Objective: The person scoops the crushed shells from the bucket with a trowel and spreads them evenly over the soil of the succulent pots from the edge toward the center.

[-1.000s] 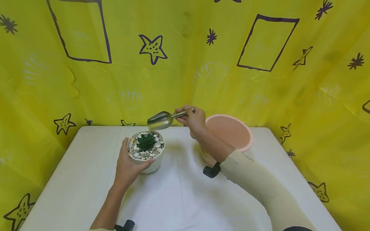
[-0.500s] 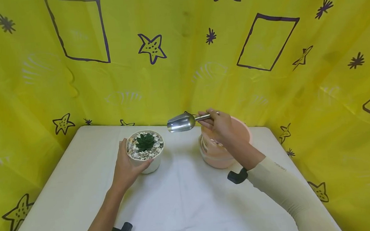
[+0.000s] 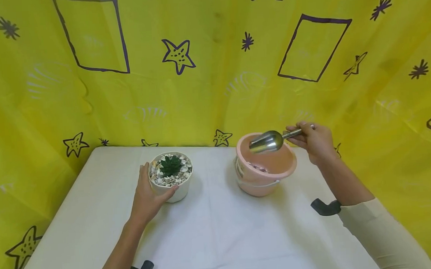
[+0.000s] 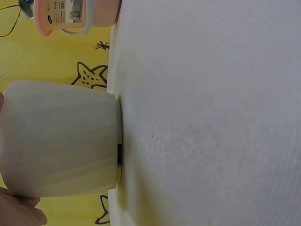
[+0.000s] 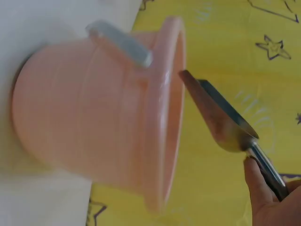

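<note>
My left hand holds the side of a white flower pot, with thumb and fingers spread around its wall. In the pot, a green succulent stands among pebbles and shells. My right hand grips the handle of a metal scoop over a pink bucket. In the right wrist view the scoop points down toward the bucket's rim, its tip close to the opening. The left wrist view shows the pot upright on the table. Some pebbles lie inside the bucket.
A white cloth covers the table. Behind it hangs a yellow curtain with dark star and frame drawings. The bucket's pale handle hangs down at its front. A black wrist mount juts from the right wrist.
My right hand has carried the scoop from above the flower pot rightward to over the pink bucket. My left hand keeps its place on the pot.
</note>
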The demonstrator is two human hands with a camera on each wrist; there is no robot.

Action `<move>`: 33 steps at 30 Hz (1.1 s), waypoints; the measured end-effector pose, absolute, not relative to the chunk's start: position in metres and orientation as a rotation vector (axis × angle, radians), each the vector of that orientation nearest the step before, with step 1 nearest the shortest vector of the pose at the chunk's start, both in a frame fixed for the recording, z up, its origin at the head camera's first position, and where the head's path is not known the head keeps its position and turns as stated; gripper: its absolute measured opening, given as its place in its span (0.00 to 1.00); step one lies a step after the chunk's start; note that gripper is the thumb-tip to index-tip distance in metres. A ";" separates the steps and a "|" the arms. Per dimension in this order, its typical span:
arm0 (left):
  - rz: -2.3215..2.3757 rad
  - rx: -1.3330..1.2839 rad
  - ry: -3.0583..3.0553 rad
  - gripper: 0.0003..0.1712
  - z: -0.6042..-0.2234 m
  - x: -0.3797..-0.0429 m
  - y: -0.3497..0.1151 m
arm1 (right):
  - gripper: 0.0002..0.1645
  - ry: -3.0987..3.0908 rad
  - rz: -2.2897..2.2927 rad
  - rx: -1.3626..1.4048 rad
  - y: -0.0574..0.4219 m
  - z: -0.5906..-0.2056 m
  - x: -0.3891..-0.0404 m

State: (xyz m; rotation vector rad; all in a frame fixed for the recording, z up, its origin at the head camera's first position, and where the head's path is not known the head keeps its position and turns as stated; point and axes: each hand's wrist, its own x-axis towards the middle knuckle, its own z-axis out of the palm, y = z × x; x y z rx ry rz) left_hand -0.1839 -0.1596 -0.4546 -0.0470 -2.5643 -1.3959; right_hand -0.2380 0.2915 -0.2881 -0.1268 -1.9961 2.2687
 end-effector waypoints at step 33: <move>-1.259 -0.073 -2.694 0.69 -0.451 -0.179 -0.169 | 0.18 -3.021 1.712 0.085 0.266 -0.358 -0.309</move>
